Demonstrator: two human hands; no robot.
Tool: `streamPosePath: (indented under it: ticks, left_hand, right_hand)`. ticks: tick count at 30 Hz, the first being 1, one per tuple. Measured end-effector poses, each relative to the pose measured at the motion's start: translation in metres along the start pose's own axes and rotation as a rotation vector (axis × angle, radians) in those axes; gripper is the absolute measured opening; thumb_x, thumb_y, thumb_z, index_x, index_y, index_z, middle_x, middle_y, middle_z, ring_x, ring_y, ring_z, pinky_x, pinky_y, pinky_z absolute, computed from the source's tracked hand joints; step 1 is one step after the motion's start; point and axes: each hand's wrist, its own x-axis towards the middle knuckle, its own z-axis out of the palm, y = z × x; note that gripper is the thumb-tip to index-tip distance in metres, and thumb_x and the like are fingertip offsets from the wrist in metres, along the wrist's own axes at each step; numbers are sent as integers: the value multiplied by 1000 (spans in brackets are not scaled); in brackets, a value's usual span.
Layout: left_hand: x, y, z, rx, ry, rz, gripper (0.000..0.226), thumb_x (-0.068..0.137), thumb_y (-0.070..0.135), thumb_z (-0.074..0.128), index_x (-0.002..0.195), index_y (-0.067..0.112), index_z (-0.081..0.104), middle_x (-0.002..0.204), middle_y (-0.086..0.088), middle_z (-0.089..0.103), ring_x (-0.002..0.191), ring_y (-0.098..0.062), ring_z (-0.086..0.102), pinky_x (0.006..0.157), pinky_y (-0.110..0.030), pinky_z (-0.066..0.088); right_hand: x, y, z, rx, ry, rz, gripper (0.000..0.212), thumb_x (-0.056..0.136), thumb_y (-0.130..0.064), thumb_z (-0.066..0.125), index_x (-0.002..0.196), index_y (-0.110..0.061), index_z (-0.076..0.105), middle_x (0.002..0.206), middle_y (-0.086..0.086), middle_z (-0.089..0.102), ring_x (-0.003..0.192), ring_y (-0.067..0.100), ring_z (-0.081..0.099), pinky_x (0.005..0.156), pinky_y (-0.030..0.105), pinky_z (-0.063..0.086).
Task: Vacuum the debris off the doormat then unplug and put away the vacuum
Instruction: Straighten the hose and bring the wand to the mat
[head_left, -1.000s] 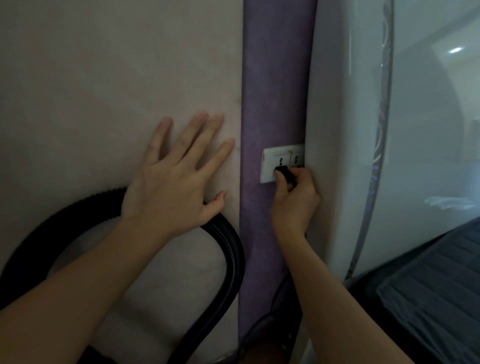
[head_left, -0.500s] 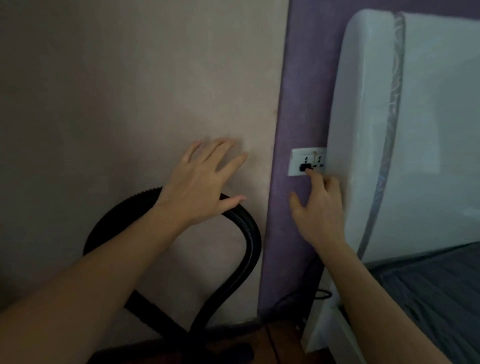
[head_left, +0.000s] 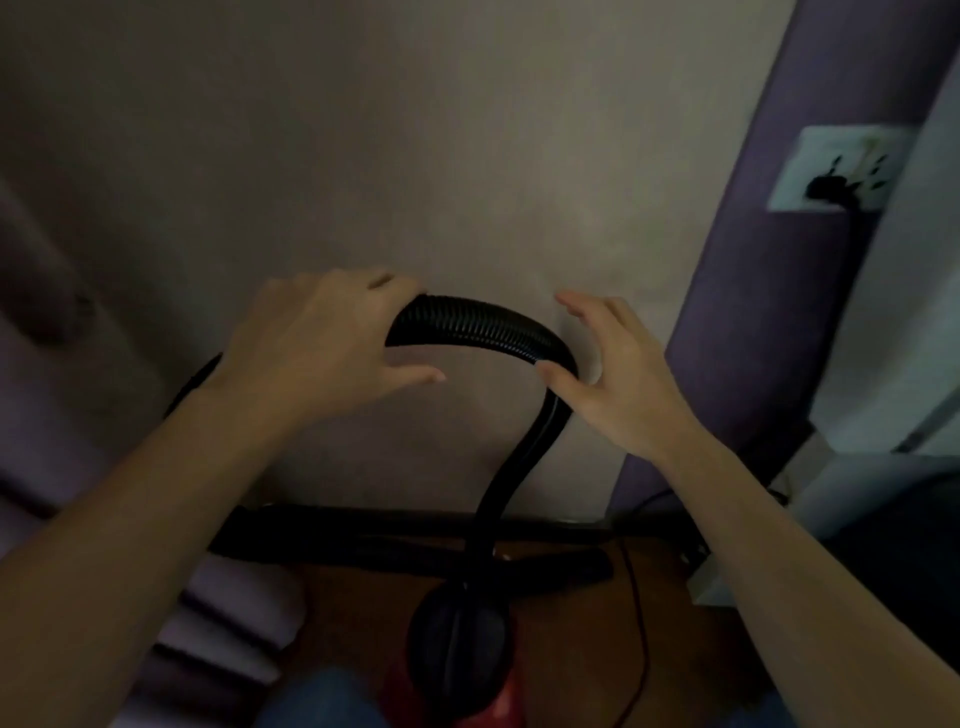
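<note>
The black ribbed vacuum hose (head_left: 483, 325) arches up in front of the beige wall and runs down to the red and black vacuum body (head_left: 457, 649) on the floor below me. My left hand (head_left: 322, 348) holds the left side of the arch, fingers curled over the top and thumb underneath. My right hand (head_left: 618, 379) is spread beside the right end of the arch, with its thumb touching the hose. The black plug (head_left: 828, 186) sits in the white wall outlet (head_left: 857, 156) at the upper right. A thin red cord (head_left: 644, 639) trails across the floor.
A black wand (head_left: 395, 538) lies along the foot of the wall. A white bed frame (head_left: 893, 322) stands at the right next to the purple wall strip (head_left: 769, 312). Striped purple fabric (head_left: 218, 629) lies at the lower left on the brown floor (head_left: 571, 649).
My right hand left the plug at the outlet and came down to the hose. My left hand dropped off the wall and took hold of the hose. My view tilted down.
</note>
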Motion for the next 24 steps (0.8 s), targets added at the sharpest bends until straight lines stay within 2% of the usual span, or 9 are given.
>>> streamPosePath:
  ticks: [3,5,8,12,15,17,20,22,24]
  left_hand:
    - [-7,-8,5,-54,26,-21,61,81,69,55,120,22,67,95,-8,73,86,-37,68,69,-44,55]
    - [-12,-11,4,-140,54,-26,52,84,61,65,113,17,71,88,-10,72,80,-36,68,64,-39,52]
    - [-23,-16,2,-182,161,-28,47,82,55,73,103,13,75,79,-11,72,71,-35,68,58,-30,40]
    - [-30,-18,-3,-241,180,4,45,81,49,77,110,14,76,89,-7,75,78,-31,70,63,-28,43]
    - [-46,-34,-3,-364,158,-35,57,78,50,78,124,19,69,112,0,73,99,-21,68,79,-26,47]
    - [-69,-45,4,-501,120,-103,66,74,56,74,130,22,65,117,9,69,105,-8,62,86,-19,44]
    - [-106,-47,20,-842,138,-271,45,73,45,75,116,39,61,105,33,68,100,14,60,87,-6,43]
    - [-115,-42,28,-959,190,-351,36,76,37,74,108,45,59,99,40,67,94,20,60,82,-3,44]
    - [-111,-37,28,-1026,237,-381,34,80,30,76,105,45,59,92,40,67,85,21,61,77,-2,45]
  right_hand:
    - [11,2,21,45,-76,-4,72,88,-28,80,152,-22,46,132,5,55,120,18,54,95,32,45]
    - [17,3,32,66,-105,-17,71,87,-27,81,150,-21,49,129,4,56,116,13,52,91,27,40]
    - [21,5,45,97,-112,-73,58,88,-17,80,141,-16,57,116,4,60,106,14,54,81,22,38]
    - [23,9,49,147,-91,-88,36,92,-9,76,126,-13,64,105,-2,62,95,9,56,76,6,38]
    - [27,17,42,163,-88,-72,30,94,-15,76,122,-12,64,102,0,66,93,11,58,74,14,42]
    - [27,23,38,176,-88,-42,30,93,-15,76,121,-13,64,99,-3,66,91,10,59,72,22,43]
    - [25,30,33,139,-84,-13,28,93,-18,76,118,-17,63,92,-12,62,87,7,57,68,15,40]
    - [23,27,31,138,-98,15,30,93,-18,76,120,-17,62,96,-5,63,93,15,61,73,23,46]
    - [15,17,29,126,-54,29,47,91,-18,78,133,-16,57,113,2,63,105,16,59,87,35,51]
